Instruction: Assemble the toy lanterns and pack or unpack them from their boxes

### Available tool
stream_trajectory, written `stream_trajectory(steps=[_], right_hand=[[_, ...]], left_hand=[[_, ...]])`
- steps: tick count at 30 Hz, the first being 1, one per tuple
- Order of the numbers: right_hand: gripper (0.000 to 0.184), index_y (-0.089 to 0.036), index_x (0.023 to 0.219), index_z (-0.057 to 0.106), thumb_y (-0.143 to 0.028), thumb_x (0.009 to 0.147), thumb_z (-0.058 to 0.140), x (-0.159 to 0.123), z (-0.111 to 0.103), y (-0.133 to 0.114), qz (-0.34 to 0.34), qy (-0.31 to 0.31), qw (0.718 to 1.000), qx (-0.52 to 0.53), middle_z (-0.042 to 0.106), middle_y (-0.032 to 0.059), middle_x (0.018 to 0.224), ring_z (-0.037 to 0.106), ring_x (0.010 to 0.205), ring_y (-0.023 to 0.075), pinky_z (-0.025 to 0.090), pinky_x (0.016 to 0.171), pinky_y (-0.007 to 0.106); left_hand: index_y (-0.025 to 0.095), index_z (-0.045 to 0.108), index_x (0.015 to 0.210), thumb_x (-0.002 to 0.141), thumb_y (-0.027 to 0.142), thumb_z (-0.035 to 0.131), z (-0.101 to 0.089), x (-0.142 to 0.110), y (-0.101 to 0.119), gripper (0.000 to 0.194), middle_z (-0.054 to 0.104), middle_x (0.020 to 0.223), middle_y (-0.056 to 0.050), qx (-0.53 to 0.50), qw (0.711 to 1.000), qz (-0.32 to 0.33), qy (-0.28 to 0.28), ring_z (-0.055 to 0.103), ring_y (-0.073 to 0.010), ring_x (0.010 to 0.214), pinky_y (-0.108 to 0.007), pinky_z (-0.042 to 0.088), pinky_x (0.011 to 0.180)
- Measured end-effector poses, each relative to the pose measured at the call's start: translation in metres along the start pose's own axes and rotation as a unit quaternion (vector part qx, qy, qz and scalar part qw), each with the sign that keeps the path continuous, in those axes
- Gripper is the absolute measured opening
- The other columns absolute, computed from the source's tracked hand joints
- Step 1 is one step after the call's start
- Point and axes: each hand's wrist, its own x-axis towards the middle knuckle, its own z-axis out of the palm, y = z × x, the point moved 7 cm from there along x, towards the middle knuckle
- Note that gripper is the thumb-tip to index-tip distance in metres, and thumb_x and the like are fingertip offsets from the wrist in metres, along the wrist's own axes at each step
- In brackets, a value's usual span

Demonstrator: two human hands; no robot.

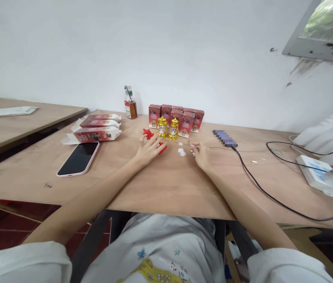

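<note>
My left hand (149, 151) lies low over the table, palm down with fingers spread. A small red piece (162, 148) shows beneath its fingertips, and more red pieces (148, 133) are bunched just behind it. My right hand (202, 155) has thumb and fingertips pinched together; what they hold, if anything, is too small to make out. Small white pieces (181, 151) are scattered on the wood between my hands. Beyond them stand two gold mini lanterns, a left lantern (162, 127) and a right lantern (173, 129), both upright.
Several red printed boxes (186, 124) stand behind the lanterns. At left lie opened red boxes (97, 135) and a pink-edged phone (79, 159). A bottle (130, 109) stands near the wall. Rightward are another phone (224, 138), its black cable (253, 182) and a power strip (316, 173).
</note>
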Motion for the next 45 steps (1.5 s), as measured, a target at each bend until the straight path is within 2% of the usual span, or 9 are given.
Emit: stream_trajectory(steps=[6,15,20,23,28,31,38,43,45], right_hand=[[0.014,-0.02,0.084,0.064,-0.029,0.083,0.053,0.011,-0.008,0.009,-0.037,0.003,0.995,-0.097,0.071,0.0061,0.089,0.065,0.084,0.0206,0.048,0.08,0.035],[0.012,-0.017,0.079,0.067,-0.015,0.077,0.055,0.011,0.002,0.011,-0.02,-0.052,0.994,-0.098,0.071,0.0047,0.083,0.066,0.077,0.0166,0.049,0.074,0.028],[0.016,-0.017,0.082,0.068,-0.014,0.077,0.053,0.011,0.004,0.014,-0.017,-0.067,0.992,-0.11,0.071,0.0039,0.08,0.066,0.074,0.0162,0.05,0.073,0.027],[0.017,-0.018,0.088,0.068,-0.018,0.079,0.054,0.01,0.007,0.01,-0.033,-0.081,0.988,-0.124,0.071,0.0057,0.087,0.065,0.08,0.0176,0.049,0.078,0.03],[0.022,-0.016,0.095,0.065,-0.03,0.084,0.051,0.003,0.014,-0.006,-0.116,-0.104,0.95,-0.27,0.064,0.0125,0.102,0.057,0.103,0.0263,0.043,0.09,0.039],[0.021,-0.017,0.094,0.064,-0.027,0.087,0.046,0.001,0.017,-0.01,-0.142,-0.11,0.933,-0.313,0.062,0.0135,0.103,0.052,0.109,0.0276,0.041,0.092,0.04],[0.027,-0.017,0.089,0.062,-0.032,0.093,0.04,0.002,0.015,-0.013,-0.172,-0.092,0.921,-0.337,0.064,0.0138,0.096,0.052,0.105,0.0281,0.038,0.089,0.039],[0.038,-0.015,0.088,0.062,-0.036,0.096,0.031,0.013,0.003,-0.027,-0.215,-0.027,0.91,-0.354,0.064,0.0132,0.089,0.053,0.093,0.0258,0.036,0.086,0.037],[0.038,-0.015,0.091,0.062,-0.034,0.096,0.029,0.03,-0.001,-0.037,-0.225,-0.009,0.908,-0.353,0.064,0.0135,0.092,0.053,0.095,0.0259,0.035,0.086,0.037]], left_hand=[[0.025,0.059,0.115,0.093,0.008,0.032,0.014,0.004,0.011,0.038,0.06,0.126,-0.01,0.027,0.998,0.047,-0.017,0.048,-0.0239,0.126,-0.055,0.017,0.108],[0.014,0.057,0.12,0.093,0.007,0.027,0.038,0.027,0.005,0.042,0.05,0.136,-0.019,0.059,0.996,-0.01,-0.064,0.037,-0.0268,0.135,-0.059,0.025,0.108],[0.009,0.051,0.129,0.088,0.001,0.024,0.054,0.036,0.008,0.05,0.046,0.138,-0.018,0.079,0.992,0.017,-0.102,0.029,-0.0231,0.139,-0.054,0.021,0.114],[0.012,0.052,0.13,0.083,-0.002,0.028,0.061,0.039,0.013,0.054,0.048,0.138,-0.015,0.056,0.991,0.041,-0.115,0.029,-0.0228,0.139,-0.053,0.02,0.115],[0.015,0.058,0.124,0.072,-0.006,0.034,0.071,0.045,0.013,0.062,0.055,0.13,-0.014,-0.023,0.992,0.036,-0.119,0.029,-0.0238,0.139,-0.056,0.022,0.113],[0.016,0.058,0.123,0.07,-0.006,0.033,0.076,0.047,0.011,0.063,0.058,0.126,-0.014,-0.058,0.992,0.021,-0.114,0.028,-0.0236,0.139,-0.059,0.023,0.111],[0.018,0.059,0.123,0.077,0.002,0.042,0.076,0.047,0.013,0.052,0.061,0.122,-0.013,-0.161,0.98,0.004,-0.118,0.039,-0.0278,0.133,-0.055,0.026,0.11],[0.008,0.062,0.113,0.082,-0.001,0.035,0.062,0.028,0.03,0.042,0.064,0.115,-0.019,-0.1,0.977,0.074,-0.175,0.053,-0.028,0.119,-0.049,0.034,0.106],[0.008,0.064,0.105,0.085,0.0,0.035,0.055,0.018,0.029,0.036,0.066,0.106,-0.018,-0.072,0.975,0.065,-0.2,0.059,-0.0259,0.11,-0.043,0.04,0.1]])
